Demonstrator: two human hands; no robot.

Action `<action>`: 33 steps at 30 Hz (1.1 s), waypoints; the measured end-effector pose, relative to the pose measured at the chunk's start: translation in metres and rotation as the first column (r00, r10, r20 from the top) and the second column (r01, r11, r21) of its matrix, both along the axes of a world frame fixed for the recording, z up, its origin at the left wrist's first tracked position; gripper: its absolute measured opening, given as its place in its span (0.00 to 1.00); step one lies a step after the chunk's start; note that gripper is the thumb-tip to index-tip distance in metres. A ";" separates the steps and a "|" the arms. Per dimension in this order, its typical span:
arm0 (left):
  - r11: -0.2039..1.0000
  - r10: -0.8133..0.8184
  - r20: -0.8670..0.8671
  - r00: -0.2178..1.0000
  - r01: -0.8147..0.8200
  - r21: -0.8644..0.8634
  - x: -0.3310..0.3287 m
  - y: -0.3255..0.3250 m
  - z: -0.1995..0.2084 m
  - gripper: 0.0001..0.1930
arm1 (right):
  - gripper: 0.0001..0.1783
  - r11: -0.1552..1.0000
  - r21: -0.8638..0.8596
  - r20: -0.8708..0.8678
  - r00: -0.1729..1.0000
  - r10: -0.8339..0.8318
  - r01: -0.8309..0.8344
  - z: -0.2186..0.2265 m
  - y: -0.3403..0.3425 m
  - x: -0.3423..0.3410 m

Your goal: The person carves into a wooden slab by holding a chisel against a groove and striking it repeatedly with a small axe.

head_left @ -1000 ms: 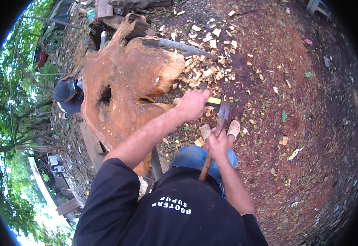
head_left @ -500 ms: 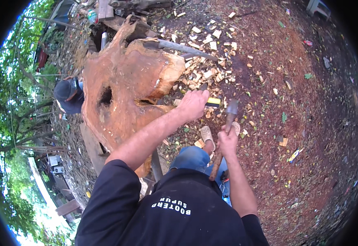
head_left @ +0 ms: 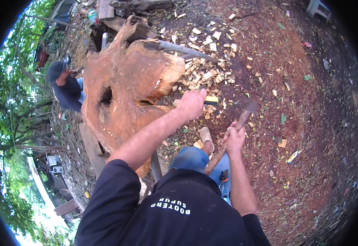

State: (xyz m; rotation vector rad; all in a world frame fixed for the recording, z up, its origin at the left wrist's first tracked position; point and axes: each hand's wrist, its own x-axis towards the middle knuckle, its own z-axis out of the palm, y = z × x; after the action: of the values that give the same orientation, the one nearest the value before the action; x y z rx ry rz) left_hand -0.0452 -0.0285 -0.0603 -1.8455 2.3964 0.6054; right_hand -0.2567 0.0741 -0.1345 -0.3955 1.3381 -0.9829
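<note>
A person stands over a large reddish-orange tree stump (head_left: 125,94) lying on bare earth, the left hand (head_left: 192,103) closed tight around a chisel with a yellow-and-black handle (head_left: 211,100), the right hand (head_left: 234,138) wrapped just as firmly around the wooden shaft of a hammer (head_left: 239,123). The chisel lies nearly level, its handle end pointing to the person's right and its blade hidden behind the fist, toward the split face of the stump; whether the blade touches the wood cannot be told. The hammer's long axis runs on a slant from near the person's knee up and to the right, its blurred head (head_left: 251,106) standing just to the right of the chisel's butt and a little below it, near but apart. The left grip is thus the one nearer the stump, and the right holds the striking tool outside it. Pale wood chips (head_left: 203,76) lie thick on the ground (head_left: 310,135) beside the stump, under a long grey metal bar (head_left: 183,49) that leans across its upper edge. A sandalled foot (head_left: 206,136) shows below the chisel. No container is in view. At left, a second person in a dark cap (head_left: 64,84) crouches behind the stump.
</note>
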 end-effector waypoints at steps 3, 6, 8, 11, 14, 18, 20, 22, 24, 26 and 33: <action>1.000 -0.004 -0.021 1.000 0.004 0.007 -0.009 -0.004 0.002 0.12 | 0.12 0.982 -0.104 -0.199 0.971 0.135 -0.157 0.001 0.009 0.026; 1.000 -0.007 0.004 1.000 0.007 -0.024 -0.008 -0.005 -0.004 0.15 | 0.11 0.891 -0.042 -0.373 0.835 0.406 -0.452 -0.004 -0.002 0.017; 1.000 0.031 0.018 0.999 -0.031 -0.003 -0.008 -0.005 -0.004 0.16 | 0.10 0.907 0.003 -0.327 0.857 0.399 -0.421 0.004 -0.012 -0.001; 0.998 0.044 0.049 0.998 -0.042 -0.044 -0.008 0.000 -0.003 0.17 | 0.11 0.969 -0.007 -0.178 0.954 0.242 -0.247 0.001 -0.012 -0.018; 0.999 -0.036 0.035 0.999 0.036 0.005 -0.004 0.013 0.008 0.18 | 0.12 0.993 0.010 -0.109 0.987 0.120 -0.120 0.007 -0.010 -0.036; 0.909 -0.400 -0.174 0.900 0.414 0.052 -0.007 0.067 0.041 0.10 | 0.12 0.996 0.001 -0.102 0.991 0.085 -0.086 0.009 -0.006 -0.043; 0.909 -0.409 -0.214 0.887 0.416 -0.011 -0.026 0.078 0.048 0.10 | 0.12 0.993 0.012 -0.120 0.986 0.120 -0.119 0.005 -0.004 -0.041; 0.907 -0.418 -0.251 0.873 0.413 -0.075 -0.034 0.075 0.044 0.10 | 0.12 0.991 0.028 -0.114 0.985 0.132 -0.130 0.003 -0.001 -0.036; 0.948 -0.318 -0.181 0.931 0.308 -0.081 -0.029 0.060 0.033 0.10 | 0.12 0.989 0.041 -0.107 0.983 0.148 -0.144 0.001 0.003 -0.033; 0.955 -0.291 -0.141 0.946 0.278 -0.102 -0.022 0.047 0.031 0.11 | 0.12 0.990 0.035 -0.060 0.988 0.140 -0.138 0.000 0.008 -0.030; 0.986 -0.158 -0.043 0.986 0.156 -0.052 -0.003 0.021 0.023 0.15 | 0.11 0.991 0.031 -0.045 0.990 0.134 -0.133 -0.005 0.015 -0.030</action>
State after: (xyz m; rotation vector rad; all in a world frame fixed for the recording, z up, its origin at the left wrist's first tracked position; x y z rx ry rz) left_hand -0.0487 -0.0071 -0.0376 -1.6554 2.5775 0.5878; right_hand -0.2868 0.0887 -0.1391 -0.4834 1.3480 -0.8477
